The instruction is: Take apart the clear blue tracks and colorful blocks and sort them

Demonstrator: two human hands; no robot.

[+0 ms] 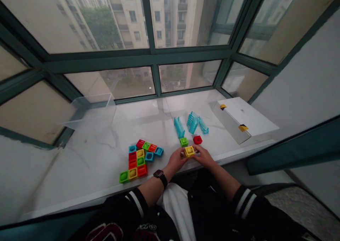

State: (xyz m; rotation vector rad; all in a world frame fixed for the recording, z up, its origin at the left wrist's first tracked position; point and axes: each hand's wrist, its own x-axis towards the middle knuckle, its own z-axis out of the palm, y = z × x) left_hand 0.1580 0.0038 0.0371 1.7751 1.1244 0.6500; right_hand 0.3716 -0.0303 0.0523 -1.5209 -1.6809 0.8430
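Note:
A yellow toy block (189,151) is held between my two hands above the front edge of the sill. My left hand (177,160), with a dark watch on its wrist, grips the block's left side. On the other side the fingers of my right hand (204,156) close on it. Just beyond the hands lie a green block (183,141) and a red block (197,139). Farther back are several clear blue ribbed track pieces (193,122). To the left, several coloured blocks (140,161) lie grouped together in red, yellow, green and blue.
A white marbled windowsill (101,163) serves as the work surface. A clear plastic bin (92,113) stands at its back left. At the right rests a white box (247,117) with yellow-and-black tabs. Green-framed windows (138,60) rise behind.

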